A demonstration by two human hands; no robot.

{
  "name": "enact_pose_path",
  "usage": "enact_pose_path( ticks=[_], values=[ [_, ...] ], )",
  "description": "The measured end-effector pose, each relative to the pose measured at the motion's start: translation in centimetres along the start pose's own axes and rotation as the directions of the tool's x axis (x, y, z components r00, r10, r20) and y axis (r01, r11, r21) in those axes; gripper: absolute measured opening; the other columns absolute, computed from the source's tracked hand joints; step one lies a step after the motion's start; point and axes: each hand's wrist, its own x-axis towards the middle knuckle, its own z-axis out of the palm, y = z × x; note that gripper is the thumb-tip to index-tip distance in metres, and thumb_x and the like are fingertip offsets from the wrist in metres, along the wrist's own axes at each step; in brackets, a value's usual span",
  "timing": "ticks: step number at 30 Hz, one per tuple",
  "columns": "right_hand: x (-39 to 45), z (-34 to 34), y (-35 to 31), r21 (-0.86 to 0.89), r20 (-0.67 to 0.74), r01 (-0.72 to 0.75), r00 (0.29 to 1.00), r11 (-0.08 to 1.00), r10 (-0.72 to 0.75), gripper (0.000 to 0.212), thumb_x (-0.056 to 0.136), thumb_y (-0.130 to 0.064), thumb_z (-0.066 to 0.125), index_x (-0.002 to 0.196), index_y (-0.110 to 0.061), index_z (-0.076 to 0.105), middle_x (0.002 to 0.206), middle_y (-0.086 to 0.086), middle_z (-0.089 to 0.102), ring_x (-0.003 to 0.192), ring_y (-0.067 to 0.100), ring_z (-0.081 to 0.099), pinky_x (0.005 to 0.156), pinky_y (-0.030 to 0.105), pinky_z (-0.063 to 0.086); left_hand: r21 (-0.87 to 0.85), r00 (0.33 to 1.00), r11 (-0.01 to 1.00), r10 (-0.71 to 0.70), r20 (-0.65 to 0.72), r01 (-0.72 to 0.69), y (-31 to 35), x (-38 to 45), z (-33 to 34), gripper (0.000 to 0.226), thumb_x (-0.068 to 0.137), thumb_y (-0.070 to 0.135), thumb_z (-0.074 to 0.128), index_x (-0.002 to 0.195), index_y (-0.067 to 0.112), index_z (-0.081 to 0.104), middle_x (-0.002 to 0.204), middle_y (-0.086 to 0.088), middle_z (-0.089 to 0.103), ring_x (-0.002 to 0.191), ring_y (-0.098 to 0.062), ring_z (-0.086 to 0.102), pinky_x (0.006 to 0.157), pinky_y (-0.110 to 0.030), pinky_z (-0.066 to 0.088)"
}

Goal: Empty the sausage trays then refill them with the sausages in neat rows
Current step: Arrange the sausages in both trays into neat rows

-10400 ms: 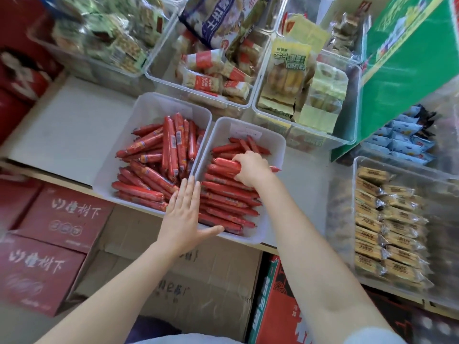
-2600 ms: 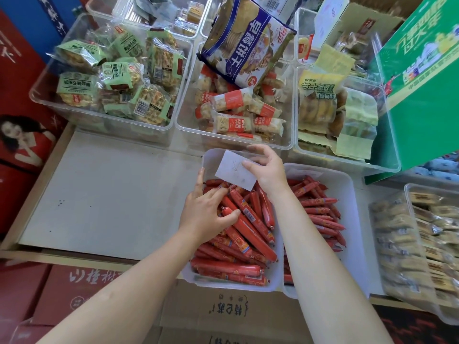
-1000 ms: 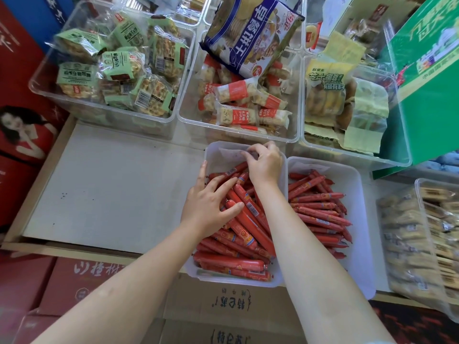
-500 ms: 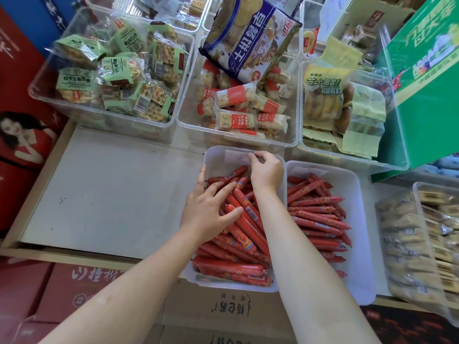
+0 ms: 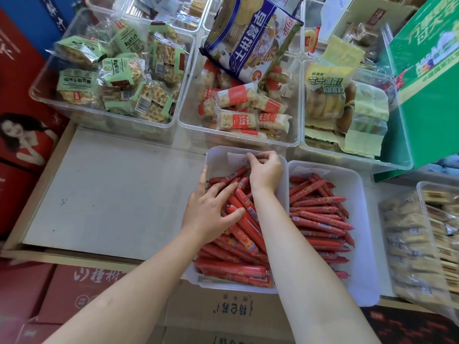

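Red plastic-cased sausages are heaped crosswise in the white plastic tray at centre frame. They are pressed flat by the left hand, its fingers straight; a white paper slip at the tray's far wall is pinched by the right hand. The sausages are judged light, firm and slick, best gripped mid-length in bundles.

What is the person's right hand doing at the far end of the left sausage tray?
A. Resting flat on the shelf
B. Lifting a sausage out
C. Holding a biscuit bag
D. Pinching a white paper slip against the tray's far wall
D: the right hand has its fingers curled on the white paper slip at the far wall of the left sausage tray, above the sausages.
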Motion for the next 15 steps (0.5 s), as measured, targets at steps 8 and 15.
enact_pose_path(
  ticks=[8, 15],
  values=[
    [0.1, 0.5, 0.2, 0.259, 0.030, -0.185, 0.983, 0.948, 0.183, 0.020, 0.083, -0.015, 0.077, 0.087, -0.011, 0.058, 0.081, 0.010, 0.074, 0.069, 0.018, 0.074, 0.070, 0.036, 0.062, 0.018, 1.000, 1.000, 0.001, 0.007, -0.001, 0.1, -0.1, -0.1, 0.074, 0.086, 0.077, 0.029, 0.153, 0.047, 0.026, 0.155, 0.012, 0.041, 0.146, -0.013, -0.033, 0.111, -0.042, 0.032],
    [-0.6, -0.2, -0.6, 0.532, 0.199, -0.390, 0.921, 0.752, 0.336, 0.015, 0.090, 0.000, 0.067, 0.096, -0.002, 0.053, 0.091, 0.024, 0.072, 0.081, 0.027, 0.075, 0.071, 0.031, 0.061, 0.020, 1.000, 1.000, 0.003, 0.009, -0.003, 0.0, 0.0, 0.0, 0.073, 0.087, 0.076, 0.031, 0.153, 0.046, 0.025, 0.155, 0.011, 0.040, 0.146, -0.013, -0.033, 0.111, -0.043, 0.032]
  ],
)
